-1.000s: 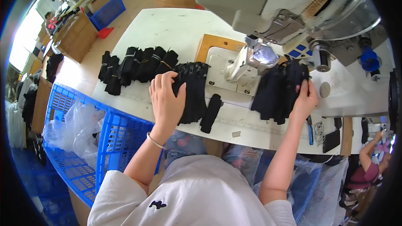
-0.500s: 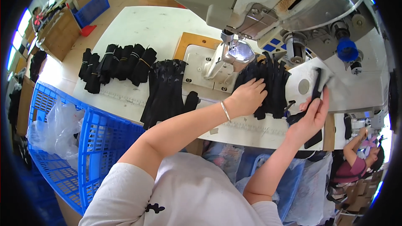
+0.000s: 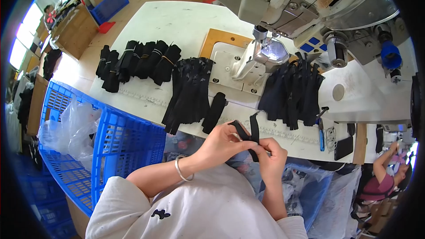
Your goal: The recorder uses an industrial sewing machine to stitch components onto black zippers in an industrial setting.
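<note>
Low over the front edge of the white table, my left hand [image 3: 226, 145] and my right hand [image 3: 271, 154] meet, fingers closed. Between them they pinch a narrow black strip [image 3: 254, 127], which looks like a zipper; it is bent, with an end sticking up. Beyond my right hand lies a spread pile of black zippers [image 3: 292, 95]. A second pile of zippers [image 3: 188, 93] is left of the sewing machine's plate, with a small black roll [image 3: 214, 113] beside it. Several banded black bundles [image 3: 137, 59] stand in a row farther left.
A sewing machine [image 3: 268, 55] overhangs the table [image 3: 166, 17]. A blue crate [image 3: 128, 150] holding clear plastic bags [image 3: 73, 126] stands at left. A blue-handled tool [image 3: 321, 135] and a flat black object [image 3: 343, 148] lie at right. A co-worker [image 3: 376, 179] sits farther right.
My left hand has left the right-hand zipper pile and come back toward me. My right hand has swung left with a black strip, and both hands now meet on it.
</note>
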Motion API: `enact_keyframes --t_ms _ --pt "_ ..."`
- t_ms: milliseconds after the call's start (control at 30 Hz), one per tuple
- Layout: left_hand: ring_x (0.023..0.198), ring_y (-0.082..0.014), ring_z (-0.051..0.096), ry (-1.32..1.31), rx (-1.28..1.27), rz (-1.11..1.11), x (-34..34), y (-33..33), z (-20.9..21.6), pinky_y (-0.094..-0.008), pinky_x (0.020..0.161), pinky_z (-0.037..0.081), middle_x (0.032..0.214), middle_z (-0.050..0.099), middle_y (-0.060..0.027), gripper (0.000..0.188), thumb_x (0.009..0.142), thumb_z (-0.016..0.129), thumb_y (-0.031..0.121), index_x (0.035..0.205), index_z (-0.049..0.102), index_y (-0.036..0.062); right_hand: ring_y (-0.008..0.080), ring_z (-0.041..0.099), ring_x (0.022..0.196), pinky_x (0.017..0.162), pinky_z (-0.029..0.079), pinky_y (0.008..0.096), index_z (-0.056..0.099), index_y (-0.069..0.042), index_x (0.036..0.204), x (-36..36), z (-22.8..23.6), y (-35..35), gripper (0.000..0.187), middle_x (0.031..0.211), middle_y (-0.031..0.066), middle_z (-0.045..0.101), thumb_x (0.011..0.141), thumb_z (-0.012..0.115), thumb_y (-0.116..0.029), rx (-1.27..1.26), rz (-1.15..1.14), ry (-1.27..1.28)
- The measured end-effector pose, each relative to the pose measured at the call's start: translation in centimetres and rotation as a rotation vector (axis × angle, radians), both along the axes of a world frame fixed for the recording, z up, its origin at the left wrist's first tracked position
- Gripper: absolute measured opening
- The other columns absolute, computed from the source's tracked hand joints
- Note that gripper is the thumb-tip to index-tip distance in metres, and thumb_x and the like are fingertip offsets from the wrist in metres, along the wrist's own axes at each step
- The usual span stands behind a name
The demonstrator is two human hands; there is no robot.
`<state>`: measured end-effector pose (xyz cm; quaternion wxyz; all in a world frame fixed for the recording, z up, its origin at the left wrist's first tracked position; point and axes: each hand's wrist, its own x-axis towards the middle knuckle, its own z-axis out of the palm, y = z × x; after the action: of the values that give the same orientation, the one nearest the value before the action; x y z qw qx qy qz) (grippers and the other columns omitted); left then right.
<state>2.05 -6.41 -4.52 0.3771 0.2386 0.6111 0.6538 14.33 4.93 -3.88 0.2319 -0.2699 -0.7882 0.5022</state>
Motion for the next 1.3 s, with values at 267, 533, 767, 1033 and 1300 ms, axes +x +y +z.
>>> enact_keyframes --t_ms 267,533,767,1033,1300 --pt "0.073 -0.006 0.053 0.266 0.116 0.139 -2.4 -2.6 1.7 -0.021 0.056 0.04 0.084 0.055 -0.0024 0.015 0.074 0.075 0.004 0.078 0.062 -0.0018 0.0062 0.058 0.063 0.059 0.047 0.023 0.063 0.001 0.086 1.6 -1.9 -0.9 0.008 0.069 0.0068 0.067 0.081 0.068 -0.004 -0.241 0.177 -0.11" --pt "0.096 -0.0281 0.05 1.312 -0.401 0.019 -5.0 -0.9 1.4 -0.0361 0.084 0.04 0.105 0.054 -0.0115 0.038 0.078 0.067 0.027 0.105 0.058 0.0013 -0.0007 0.04 0.059 0.051 0.03 0.0167 0.062 0.003 0.087 -1.2 -1.9 -0.4 0.011 0.064 -0.0062 0.052 0.086 0.066 -0.007 -0.402 0.075 0.059" --pt "0.09 -0.0224 0.048 1.482 -0.643 0.046 -6.8 -0.6 -1.2 -0.0334 0.08 0.039 0.092 0.053 -0.0056 0.021 0.074 0.067 0.013 0.091 0.059 0.0052 0.0028 0.049 0.066 0.06 0.039 0.0185 0.063 0.003 0.089 -1.9 -2.4 -0.6 0.014 0.072 -0.0023 0.058 0.085 0.068 -0.009 -0.411 0.04 0.152" --pt "0.085 -0.0242 0.052 1.483 -0.585 0.105 -6.9 -0.3 -0.2 -0.0349 0.079 0.04 0.085 0.058 -0.0053 0.019 0.073 0.068 0.01 0.09 0.062 0.0041 0.0067 0.055 0.072 0.067 0.044 0.0205 0.064 0.004 0.091 -1.8 -2.7 -0.6 0.014 0.081 0.0032 0.063 0.083 0.068 -0.006 -0.343 0.083 0.117" --pt "0.076 -0.0092 0.06 0.005 0.0 0.032 -4.4 -0.5 3.2 -0.0229 0.069 0.051 0.086 0.066 -0.0053 0.011 0.086 0.063 0.0 0.096 0.065 -0.0046 0.0069 0.058 0.071 0.065 0.047 0.0209 0.064 0.004 0.09 -3.1 -0.3 -0.7 0.009 0.084 0.0045 0.065 0.083 0.066 -0.001 -0.42 0.083 0.174"
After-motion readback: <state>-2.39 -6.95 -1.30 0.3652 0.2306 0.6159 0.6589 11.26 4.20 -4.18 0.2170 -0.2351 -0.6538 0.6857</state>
